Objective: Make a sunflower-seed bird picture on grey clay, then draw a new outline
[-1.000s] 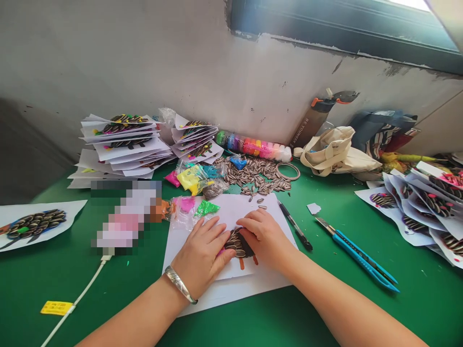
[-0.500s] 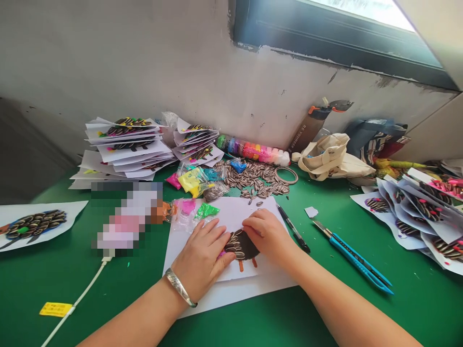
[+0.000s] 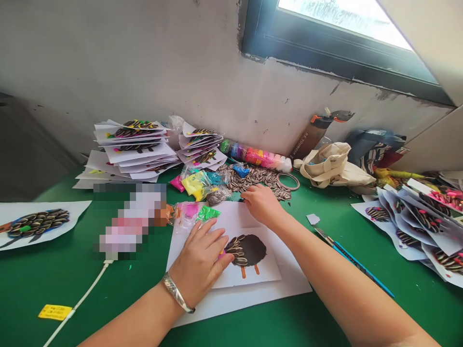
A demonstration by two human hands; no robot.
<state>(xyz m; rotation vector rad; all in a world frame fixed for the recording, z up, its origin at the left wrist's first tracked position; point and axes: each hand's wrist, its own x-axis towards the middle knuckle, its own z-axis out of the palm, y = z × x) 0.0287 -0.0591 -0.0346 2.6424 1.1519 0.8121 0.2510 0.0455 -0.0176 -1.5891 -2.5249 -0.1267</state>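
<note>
My left hand (image 3: pixel 202 258), with a silver bangle at its wrist, lies flat with fingers spread on the left part of a small white card (image 3: pixel 269 277). The card bears a black round shape (image 3: pixel 253 250) with two brown legs; striped sunflower seeds (image 3: pixel 237 251) cover its left part. Some pink clay shows beside my left fingertips. Beyond the card, my right hand (image 3: pixel 263 205) is at the near edge of a pile of loose sunflower seeds (image 3: pixel 265 177). Its fingertips are pinched together; what they hold, if anything, is too small to make out.
Under the card lies a larger white sheet (image 3: pixel 285 289). Clay bags (image 3: pixel 195 183) and stacked seed pictures (image 3: pixel 135 149) stand behind on the left. A blue cutter (image 3: pixel 356 262) is partly behind my right forearm. More pictures (image 3: pixel 412 217) lie right. A bottle (image 3: pixel 309 137) leans against the wall.
My right hand has moved from the black shape up and away to the seed pile, uncovering the shape's right part. My left hand stays on the card. The view has shifted slightly.
</note>
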